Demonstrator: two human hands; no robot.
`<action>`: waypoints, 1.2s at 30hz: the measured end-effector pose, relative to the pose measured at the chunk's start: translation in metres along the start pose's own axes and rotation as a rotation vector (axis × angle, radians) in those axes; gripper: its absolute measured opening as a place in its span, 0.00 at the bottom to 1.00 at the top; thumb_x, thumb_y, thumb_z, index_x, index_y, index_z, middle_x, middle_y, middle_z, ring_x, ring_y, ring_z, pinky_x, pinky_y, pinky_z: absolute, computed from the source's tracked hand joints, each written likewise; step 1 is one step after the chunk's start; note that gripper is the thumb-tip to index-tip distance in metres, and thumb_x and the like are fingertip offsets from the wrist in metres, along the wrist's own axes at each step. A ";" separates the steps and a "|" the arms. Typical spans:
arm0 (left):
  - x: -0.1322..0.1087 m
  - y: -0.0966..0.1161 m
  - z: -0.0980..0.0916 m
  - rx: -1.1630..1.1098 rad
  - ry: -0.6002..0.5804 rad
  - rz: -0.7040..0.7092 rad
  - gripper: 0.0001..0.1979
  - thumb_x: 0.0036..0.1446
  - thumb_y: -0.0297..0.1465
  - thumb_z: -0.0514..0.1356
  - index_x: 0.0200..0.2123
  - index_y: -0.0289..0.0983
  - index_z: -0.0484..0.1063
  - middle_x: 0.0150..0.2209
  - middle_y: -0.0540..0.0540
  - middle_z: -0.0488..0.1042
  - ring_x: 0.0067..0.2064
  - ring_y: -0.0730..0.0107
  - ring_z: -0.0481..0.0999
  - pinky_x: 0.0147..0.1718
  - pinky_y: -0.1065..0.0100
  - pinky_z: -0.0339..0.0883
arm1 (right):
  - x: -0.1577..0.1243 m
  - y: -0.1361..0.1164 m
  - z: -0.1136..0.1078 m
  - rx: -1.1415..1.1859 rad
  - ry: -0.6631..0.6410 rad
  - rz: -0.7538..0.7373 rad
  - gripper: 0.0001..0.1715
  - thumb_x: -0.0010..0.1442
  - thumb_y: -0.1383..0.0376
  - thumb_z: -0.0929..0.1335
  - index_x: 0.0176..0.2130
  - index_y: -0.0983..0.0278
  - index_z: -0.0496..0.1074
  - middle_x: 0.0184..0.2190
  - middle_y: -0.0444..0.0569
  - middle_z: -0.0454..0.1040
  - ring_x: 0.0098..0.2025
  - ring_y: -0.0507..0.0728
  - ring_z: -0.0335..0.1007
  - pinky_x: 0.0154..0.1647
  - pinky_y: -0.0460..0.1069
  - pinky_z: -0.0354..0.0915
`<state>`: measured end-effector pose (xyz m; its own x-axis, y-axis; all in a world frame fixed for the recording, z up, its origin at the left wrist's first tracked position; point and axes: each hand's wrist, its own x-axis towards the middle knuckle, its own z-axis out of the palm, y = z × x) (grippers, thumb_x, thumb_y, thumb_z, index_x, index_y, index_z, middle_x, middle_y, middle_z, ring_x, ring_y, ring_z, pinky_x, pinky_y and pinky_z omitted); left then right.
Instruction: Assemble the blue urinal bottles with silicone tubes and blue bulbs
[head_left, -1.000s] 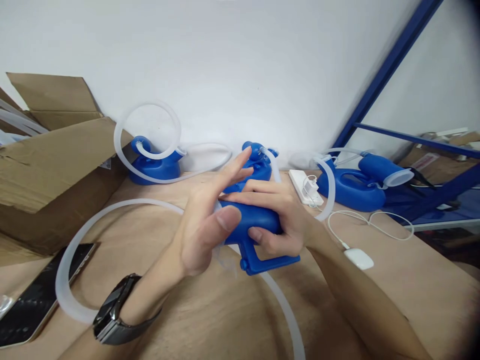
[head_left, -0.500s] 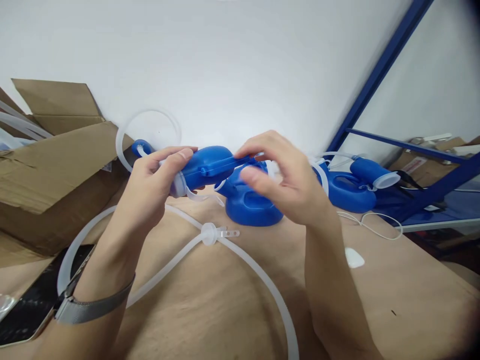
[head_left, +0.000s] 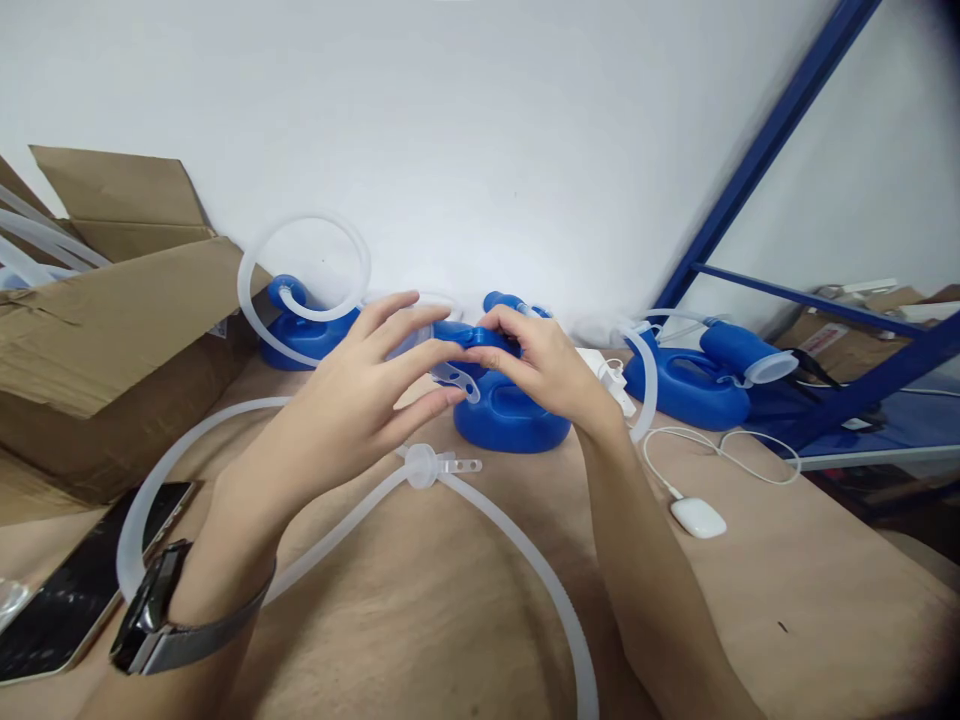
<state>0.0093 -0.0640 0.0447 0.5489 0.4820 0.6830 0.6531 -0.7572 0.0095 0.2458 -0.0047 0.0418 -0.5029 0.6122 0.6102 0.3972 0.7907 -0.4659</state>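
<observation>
My left hand (head_left: 352, 405) and my right hand (head_left: 551, 375) hold a blue plastic spout piece (head_left: 461, 335) between them, just above a blue container (head_left: 514, 425) on the wooden table (head_left: 787, 590). The left fingers curl loosely round the piece's translucent cap end, with a white strap hanging below it. The right fingers pinch the piece's other end. A white silicone tube with a round connector (head_left: 424, 466) lies on the table under my hands.
An open cardboard box (head_left: 112, 330) stands at left, a phone (head_left: 67, 600) in front of it. More blue containers with tubes sit at the wall (head_left: 307, 330) and at right (head_left: 690, 385). A white puck on a cable (head_left: 697, 517) lies right; a blue rack frame (head_left: 750, 150) rises behind.
The blue piece has been turned and lowered onto the top of the blue container. My left hand shifted right to its cap end; my right hand moved in and down onto it.
</observation>
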 end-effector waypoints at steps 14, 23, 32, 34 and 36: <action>0.007 -0.001 0.014 -0.082 0.262 -0.188 0.08 0.68 0.30 0.58 0.33 0.42 0.67 0.37 0.46 0.79 0.52 0.53 0.76 0.55 0.47 0.69 | -0.001 -0.004 0.015 0.093 -0.108 -0.031 0.13 0.66 0.54 0.73 0.39 0.61 0.76 0.33 0.44 0.78 0.35 0.56 0.73 0.38 0.50 0.62; 0.004 -0.012 0.012 -0.452 0.248 -0.308 0.09 0.69 0.37 0.59 0.35 0.43 0.69 0.50 0.45 0.83 0.63 0.54 0.73 0.64 0.50 0.67 | 0.002 0.002 0.014 0.101 -0.062 0.029 0.09 0.67 0.58 0.71 0.40 0.62 0.74 0.34 0.44 0.78 0.35 0.55 0.72 0.39 0.50 0.62; 0.009 -0.003 0.018 -0.173 0.291 -0.320 0.10 0.65 0.32 0.61 0.29 0.42 0.69 0.42 0.46 0.83 0.54 0.55 0.77 0.57 0.49 0.70 | 0.003 -0.003 0.020 0.124 -0.114 0.055 0.13 0.67 0.54 0.71 0.42 0.62 0.72 0.34 0.44 0.77 0.35 0.55 0.69 0.39 0.50 0.61; 0.008 -0.002 0.022 -0.164 0.326 -0.321 0.10 0.65 0.31 0.61 0.29 0.42 0.69 0.41 0.46 0.83 0.53 0.56 0.78 0.56 0.50 0.70 | 0.003 -0.006 0.021 0.144 -0.115 0.088 0.18 0.66 0.50 0.72 0.41 0.62 0.72 0.33 0.44 0.75 0.34 0.54 0.67 0.37 0.50 0.60; 0.006 -0.002 0.025 -0.153 0.349 -0.335 0.09 0.65 0.31 0.61 0.30 0.42 0.69 0.41 0.46 0.83 0.53 0.57 0.78 0.56 0.51 0.71 | 0.003 -0.007 0.022 0.173 -0.103 0.117 0.20 0.68 0.47 0.69 0.42 0.61 0.72 0.33 0.43 0.75 0.34 0.54 0.68 0.37 0.50 0.60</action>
<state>0.0245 -0.0487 0.0312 0.0975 0.5532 0.8273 0.6655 -0.6544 0.3591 0.2243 -0.0088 0.0326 -0.5407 0.6903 0.4808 0.3246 0.6985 -0.6377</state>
